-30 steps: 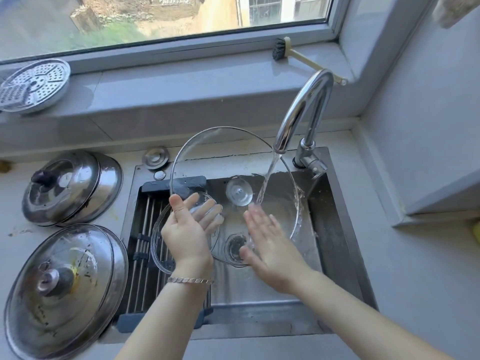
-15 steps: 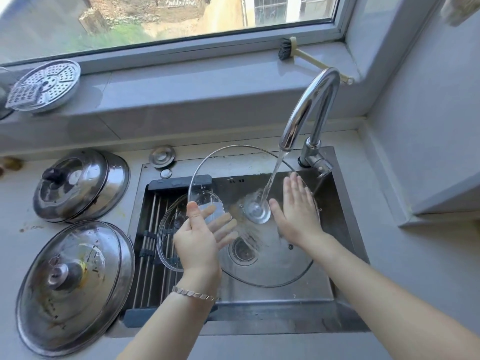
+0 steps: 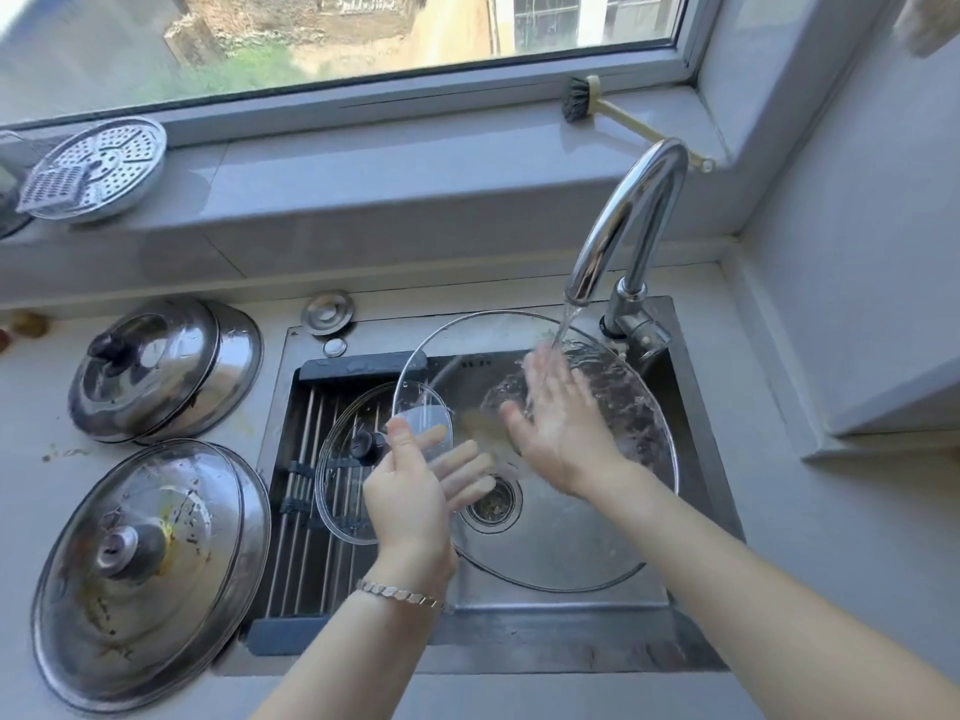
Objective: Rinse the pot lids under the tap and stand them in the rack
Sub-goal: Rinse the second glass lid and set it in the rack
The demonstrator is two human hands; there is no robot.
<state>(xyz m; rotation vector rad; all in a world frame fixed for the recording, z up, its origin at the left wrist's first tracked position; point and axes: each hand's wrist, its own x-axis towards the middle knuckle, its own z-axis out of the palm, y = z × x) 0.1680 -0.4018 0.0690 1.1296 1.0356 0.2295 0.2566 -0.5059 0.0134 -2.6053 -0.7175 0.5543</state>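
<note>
Since half a second ago, my right hand (image 3: 563,428) has slid leftward across the large glass lid (image 3: 597,537), so the stream from the tap (image 3: 631,215) now lands on my fingertips instead of beside them. That hand lies flat on the wet glass, fingers spread. My left hand (image 3: 410,496) pinches the lid's left rim as before, thumb on the near face and fingers showing through the glass behind, holding it tilted over the sink (image 3: 519,652). Just left, a smaller glass lid (image 3: 337,491) with a black knob sits in the rack (image 3: 301,537), partly hidden by my left hand. On the counter (image 3: 36,397) further left rest a steel lid (image 3: 156,366) and a larger stained steel lid (image 3: 145,569).
</note>
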